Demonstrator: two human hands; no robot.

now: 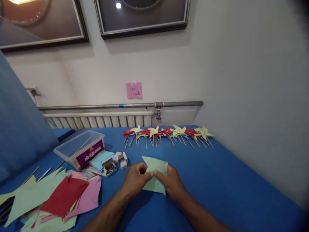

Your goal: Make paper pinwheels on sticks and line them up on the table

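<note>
Both my hands meet over a light green cut paper square point(154, 165) on the blue table point(217, 180). My left hand point(136, 178) pinches its folded corners at the middle. My right hand point(172, 182) presses on the same paper from the right, fingertips touching those of the left. One pointed flap sticks up toward the far side and another lies under my right hand. A row of finished red and yellow paper pinwheels point(169, 132) on wooden sticks lies along the far edge of the table.
To the left lies a loose pile of red, pink and green cut papers point(60, 196). A clear plastic box point(80, 149) holds wooden sticks. Small open boxes of metal pins point(109, 167) stand between box and hands. A radiator and pipe point(120, 105) run along the wall.
</note>
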